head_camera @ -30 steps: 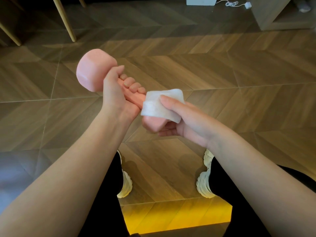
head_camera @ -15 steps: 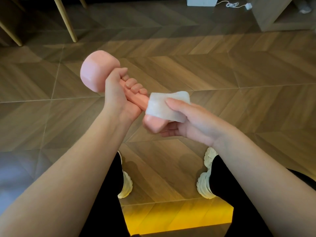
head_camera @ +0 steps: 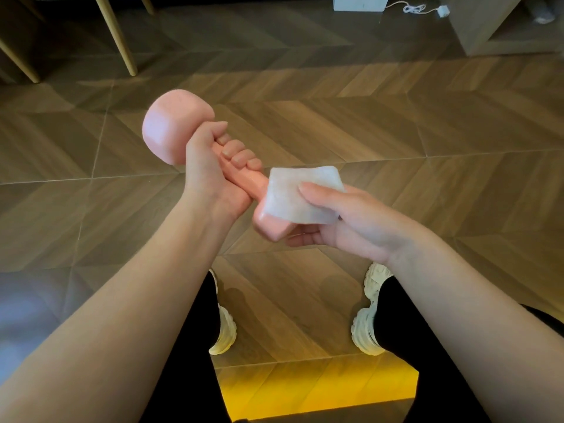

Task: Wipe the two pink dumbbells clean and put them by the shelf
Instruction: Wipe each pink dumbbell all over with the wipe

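Note:
One pink dumbbell [head_camera: 175,126] is held in the air above the floor, slanting from upper left to lower right. My left hand [head_camera: 213,175] grips its bar just below the far head. A white wipe [head_camera: 300,196] is wrapped over the near head, and my right hand [head_camera: 345,221] holds the wipe around that head, thumb on top and fingers underneath. Only one dumbbell is in view.
Wooden herringbone floor [head_camera: 396,132] lies all around. Wooden furniture legs [head_camera: 117,35] stand at the back left. A low wooden shelf unit [head_camera: 500,29] stands at the back right, with a white box [head_camera: 360,2] and a white cable [head_camera: 418,9] beside it. My white shoes [head_camera: 369,325] are below.
Both hands and the dumbbell have drifted slightly to the right. The wipe in my right hand has shifted a little along the near head.

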{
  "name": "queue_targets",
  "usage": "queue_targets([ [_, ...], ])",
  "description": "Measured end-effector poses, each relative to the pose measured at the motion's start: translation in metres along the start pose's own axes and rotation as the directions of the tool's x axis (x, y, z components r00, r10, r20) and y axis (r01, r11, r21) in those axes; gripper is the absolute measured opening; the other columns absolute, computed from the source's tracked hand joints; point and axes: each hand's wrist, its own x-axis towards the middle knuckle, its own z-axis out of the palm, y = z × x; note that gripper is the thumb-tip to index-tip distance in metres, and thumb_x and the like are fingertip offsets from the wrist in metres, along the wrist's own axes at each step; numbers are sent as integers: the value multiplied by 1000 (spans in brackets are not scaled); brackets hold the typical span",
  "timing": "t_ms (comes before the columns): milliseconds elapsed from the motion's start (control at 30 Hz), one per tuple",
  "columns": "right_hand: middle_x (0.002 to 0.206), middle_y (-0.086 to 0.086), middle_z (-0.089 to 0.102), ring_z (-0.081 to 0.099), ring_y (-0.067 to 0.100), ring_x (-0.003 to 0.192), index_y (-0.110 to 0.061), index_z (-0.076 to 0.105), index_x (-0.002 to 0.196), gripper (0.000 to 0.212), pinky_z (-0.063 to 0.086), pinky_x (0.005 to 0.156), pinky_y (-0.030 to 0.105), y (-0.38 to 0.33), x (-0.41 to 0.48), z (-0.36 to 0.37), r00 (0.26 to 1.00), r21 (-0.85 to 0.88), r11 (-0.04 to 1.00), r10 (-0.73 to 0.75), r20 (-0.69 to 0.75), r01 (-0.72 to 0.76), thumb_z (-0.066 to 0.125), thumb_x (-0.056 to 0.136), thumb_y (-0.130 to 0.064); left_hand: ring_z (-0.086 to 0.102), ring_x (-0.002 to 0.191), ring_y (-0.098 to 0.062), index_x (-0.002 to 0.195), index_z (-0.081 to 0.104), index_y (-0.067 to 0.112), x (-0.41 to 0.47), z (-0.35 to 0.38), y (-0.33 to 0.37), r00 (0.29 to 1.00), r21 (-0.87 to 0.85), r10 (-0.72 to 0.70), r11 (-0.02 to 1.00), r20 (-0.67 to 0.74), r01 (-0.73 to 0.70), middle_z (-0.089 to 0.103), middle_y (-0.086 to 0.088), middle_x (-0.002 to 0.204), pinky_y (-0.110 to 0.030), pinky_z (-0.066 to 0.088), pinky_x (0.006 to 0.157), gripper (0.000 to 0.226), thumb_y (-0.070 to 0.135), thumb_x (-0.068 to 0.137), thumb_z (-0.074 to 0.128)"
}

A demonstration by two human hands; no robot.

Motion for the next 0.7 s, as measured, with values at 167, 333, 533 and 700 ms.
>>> queue_targets([
  [167,127,12,59,67,17,88,-25,57,125,64,54,73,36,14,10,13,983,-196,980,-64,-173,30,76,69,-48,21,42,-11,61,31,21,-1,1,-4,1000,53,7,999,-13,-6,22,8,50,-21,28,43,35,18,93,47],
  [333,101,8,67,62,22,87,-19,60,127,43,54,80,40,8,9,8,976,-130,991,-15,-216,-14,52,97,-49,22,42,-11,61,32,21,0,2,-6,1000,42,1,999,9,-2,23,7,51,-21,29,45,35,17,93,46],
  [533,125,13,61,66,21,101,-19,52,134,53,55,83,41,9,2,-1,1000,-47,999,-24,1,24,66,84,-29,22,41,-10,59,32,22,0,-1,-2,1000,33,-7,999,0,7,23,8,49,-21,28,43,37,18,92,47],
  [700,104,10,66,63,20,87,-16,53,132,53,53,76,40,17,15,14,966,-169,986,-49,-252,6,63,91,-48,20,42,-11,62,29,22,-2,2,-7,1000,84,6,996,-6,-5,21,7,51,-21,27,42,35,17,93,45],
])
